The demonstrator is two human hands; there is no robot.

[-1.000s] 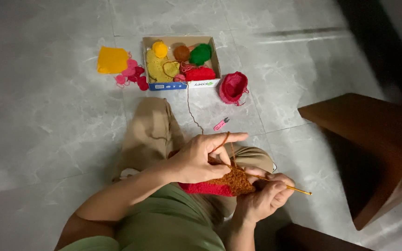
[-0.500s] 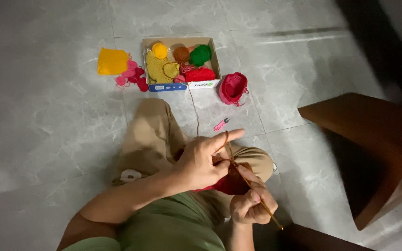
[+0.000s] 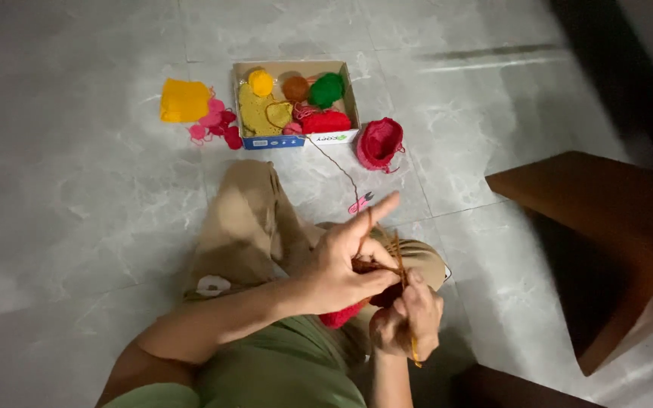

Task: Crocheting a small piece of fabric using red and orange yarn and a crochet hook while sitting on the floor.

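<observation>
The left hand [image 3: 341, 264] pinches the brown crochet piece [image 3: 378, 272] between thumb and fingers [image 3: 372, 249], its forefinger stretched out with the yarn strand [image 3: 338, 162] over it. The right hand [image 3: 406, 321] is clenched around a crochet hook [image 3: 404, 291], just below the piece, above the lap.
</observation>
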